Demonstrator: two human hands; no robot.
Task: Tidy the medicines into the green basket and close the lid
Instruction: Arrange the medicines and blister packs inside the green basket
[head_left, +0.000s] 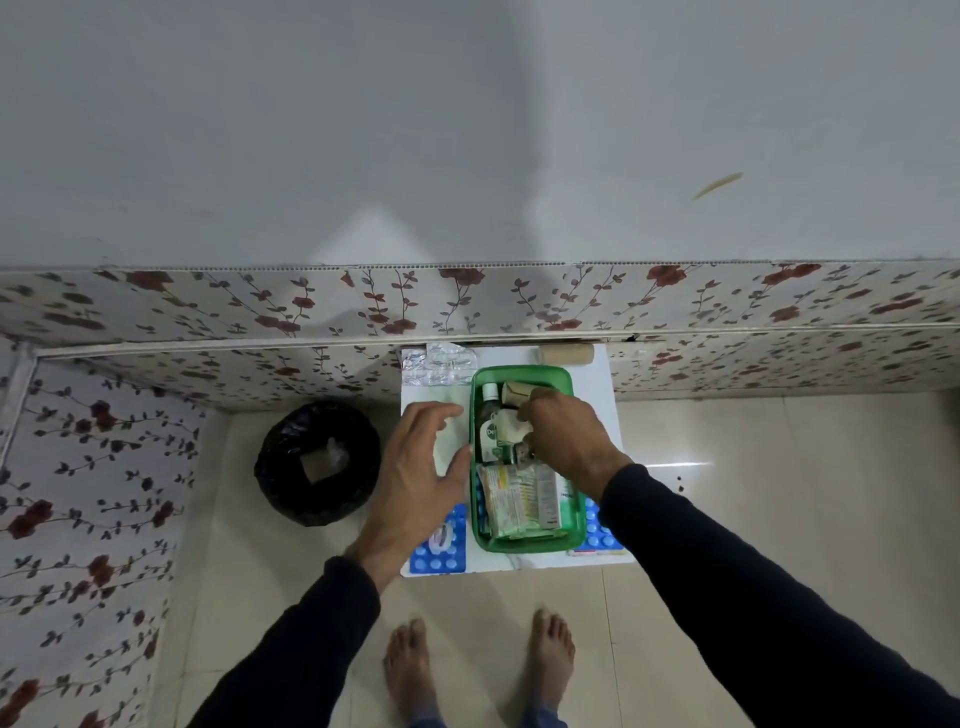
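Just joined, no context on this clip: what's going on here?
A person is packing medicines into a green basket on a small white table. The right hand is down in the basket, placing or arranging something beside a Dettol bottle; what it grips is hidden. The left hand rests open at the basket's left wall. Blue blister packs, a silver strip and a bandage roll lie outside. No lid is on it.

Dim, soft light; wide-angle edge distortion.
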